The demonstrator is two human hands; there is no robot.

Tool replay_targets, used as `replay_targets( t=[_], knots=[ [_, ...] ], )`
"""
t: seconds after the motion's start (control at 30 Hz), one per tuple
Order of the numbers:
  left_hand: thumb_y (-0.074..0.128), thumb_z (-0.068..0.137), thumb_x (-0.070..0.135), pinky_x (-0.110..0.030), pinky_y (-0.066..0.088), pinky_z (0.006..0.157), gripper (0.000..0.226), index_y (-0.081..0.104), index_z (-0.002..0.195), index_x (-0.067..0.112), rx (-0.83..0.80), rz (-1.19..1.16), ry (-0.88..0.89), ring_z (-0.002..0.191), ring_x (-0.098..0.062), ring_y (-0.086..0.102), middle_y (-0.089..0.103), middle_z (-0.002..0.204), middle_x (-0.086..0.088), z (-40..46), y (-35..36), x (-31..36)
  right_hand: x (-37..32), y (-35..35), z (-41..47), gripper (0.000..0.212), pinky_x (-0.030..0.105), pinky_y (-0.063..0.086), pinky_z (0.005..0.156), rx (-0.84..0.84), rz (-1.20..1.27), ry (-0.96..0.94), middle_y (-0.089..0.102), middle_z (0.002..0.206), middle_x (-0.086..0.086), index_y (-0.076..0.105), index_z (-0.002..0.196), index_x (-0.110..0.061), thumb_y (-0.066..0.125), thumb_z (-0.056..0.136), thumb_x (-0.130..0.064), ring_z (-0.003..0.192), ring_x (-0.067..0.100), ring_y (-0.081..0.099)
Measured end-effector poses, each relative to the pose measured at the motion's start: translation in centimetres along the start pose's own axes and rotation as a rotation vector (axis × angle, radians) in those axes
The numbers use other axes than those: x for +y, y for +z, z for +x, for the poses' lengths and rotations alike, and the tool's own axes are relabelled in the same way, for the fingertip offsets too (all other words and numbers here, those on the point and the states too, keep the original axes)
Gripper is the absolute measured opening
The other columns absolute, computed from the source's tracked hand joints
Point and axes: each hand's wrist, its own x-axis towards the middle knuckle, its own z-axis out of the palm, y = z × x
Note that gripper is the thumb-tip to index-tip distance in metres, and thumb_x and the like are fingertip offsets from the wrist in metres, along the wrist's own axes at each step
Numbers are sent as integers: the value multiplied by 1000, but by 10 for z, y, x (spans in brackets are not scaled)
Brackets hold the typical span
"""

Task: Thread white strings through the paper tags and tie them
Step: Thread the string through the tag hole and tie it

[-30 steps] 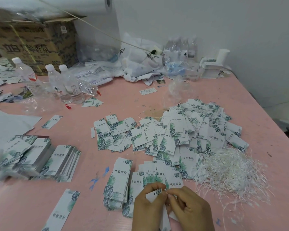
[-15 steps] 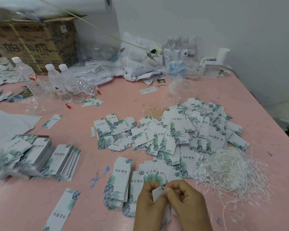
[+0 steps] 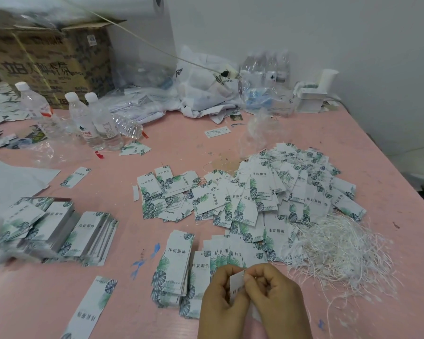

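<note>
**Both hands on one tag at the near edge of the table**

Left hand [image 3: 220, 299]: fingers curled, pinching a single paper tag [image 3: 236, 286] along its left side. The tag stands roughly upright between the two hands, its printed face only partly in view.

Right hand [image 3: 277, 297]: fingers curled tight, fingertips meeting at the tag's upper right edge. Whether a string lies in that pinch cannot be told; the knuckles hide it.

Task materials: a loose tangle of white strings [image 3: 340, 255] lies on the pink table [image 3: 230, 148] just to the right of the hands and slightly farther. A large spread heap of tags [image 3: 267, 192] sits beyond the hands, its right portion touching the strings. Two short stacks of tags [image 3: 174, 260] lie immediately left of the left hand, and a fanned row of tags lies just beyond the fingers. Further stacks of tags [image 3: 83, 233] stand well apart at the near left. A single long tag [image 3: 91, 309] lies flat, face up, at the near left.

Other items: three capped water bottles [image 3: 91, 118] stand upright at the far left, with a fourth lying on its side beside them. A cardboard box [image 3: 47, 59] sits behind the bottles. Crumpled white plastic bags [image 3: 201, 94] lie against the far wall. A small white device [image 3: 313, 94] stands at the far right corner.
</note>
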Motion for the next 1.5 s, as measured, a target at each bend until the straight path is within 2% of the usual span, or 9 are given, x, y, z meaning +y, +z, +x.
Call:
replay_targets(
  t=[0.2,0.47,0.67,0.8,1.03,1.13,1.23,1.33,1.5],
  knots=[
    [59,57,23,-30,40,61,31,79,72,5,-33,-246,-235,70,-28,53,63,72,-22,8,-5,7,6,-4,2,31,17,43,54,11,60,55,60,63,13,69,75,-41,78,78,-11,49,3,47],
    [87,61,2,-35,59,71,19,78,78,1,23,-219,-135,74,-31,68,72,81,-28,13,-9,-1,1,-9,2,35,15,45,54,-56,78,97,65,64,12,71,68,-41,78,78,-9,50,5,51],
    [77,72,8,-24,50,60,2,76,74,9,84,-59,42,62,-16,62,70,67,-13,8,-5,-4,-5,-13,1,23,18,44,54,-124,152,155,61,55,9,74,65,-25,78,77,-6,51,8,50],
    [63,75,15,-22,44,53,10,68,67,14,135,34,114,55,-12,54,63,58,-6,7,-1,-4,-7,-13,3,21,13,44,53,-177,174,191,65,56,6,74,67,-19,75,79,-1,50,5,53],
    [43,100,2,-25,43,48,52,66,57,20,224,-236,-40,47,-12,51,65,64,-11,19,-9,-3,-1,-29,6,17,12,48,63,-266,203,293,70,69,2,77,75,-20,75,79,-3,63,3,62],
    [38,102,0,-21,43,41,39,58,69,10,286,-392,-79,45,-12,52,68,69,-16,24,-13,0,4,-39,5,20,17,51,72,-336,172,317,69,77,10,78,79,-21,73,81,-2,68,7,62],
    [34,103,2,-20,45,39,27,47,80,5,302,-453,-97,43,-14,54,68,68,-19,26,-14,1,7,-47,3,21,12,44,55,-404,174,356,70,73,2,78,80,-18,71,82,1,56,4,59],
    [32,105,5,-22,44,37,26,45,83,5,312,-476,-100,41,-17,53,67,66,-23,27,-15,6,8,-54,4,19,21,42,48,-452,172,394,68,68,3,77,82,-17,70,84,1,50,14,54],
    [31,106,8,-22,40,33,24,45,86,7,323,-481,-90,38,-16,52,66,63,-22,27,-15,10,5,-67,7,11,21,45,50,-526,118,416,67,60,0,74,91,-10,70,86,-2,50,11,57]
  ],
)
